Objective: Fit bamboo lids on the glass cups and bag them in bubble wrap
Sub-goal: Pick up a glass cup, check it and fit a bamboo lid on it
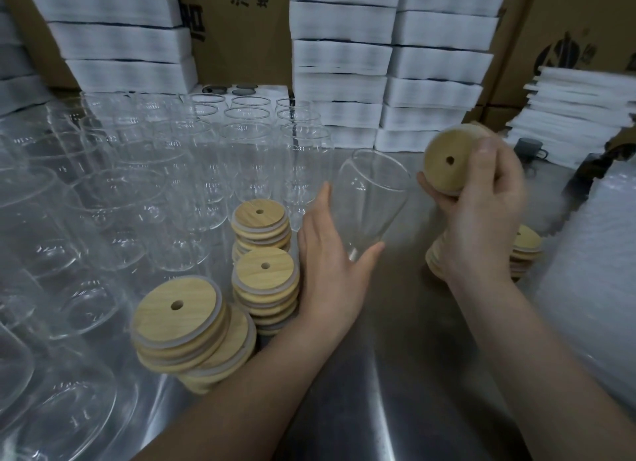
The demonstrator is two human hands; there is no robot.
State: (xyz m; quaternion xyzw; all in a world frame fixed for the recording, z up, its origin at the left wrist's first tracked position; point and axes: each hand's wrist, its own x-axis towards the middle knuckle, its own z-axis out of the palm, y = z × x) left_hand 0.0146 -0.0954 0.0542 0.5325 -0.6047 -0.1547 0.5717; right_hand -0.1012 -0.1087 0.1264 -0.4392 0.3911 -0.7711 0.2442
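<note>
My left hand (pixel 330 264) grips a clear glass cup (pixel 373 199) near its base and tilts its open mouth toward the right. To the right of the cup, my right hand (pixel 481 216) holds a round bamboo lid (pixel 445 161) with a small centre hole, its face turned toward the cup and a short gap apart from the rim. Stacks of bamboo lids (pixel 265 254) stand left of my left hand, with a larger stack (pixel 186 330) nearer me. Another lid stack (pixel 523 250) sits partly hidden behind my right hand.
Many empty glass cups (pixel 137 192) crowd the left half of the steel table (pixel 395 374). Stacks of white foam sheets (pixel 389 68) and cardboard boxes (pixel 241 30) line the back. Bubble wrap bags (pixel 595 288) lie at the right edge.
</note>
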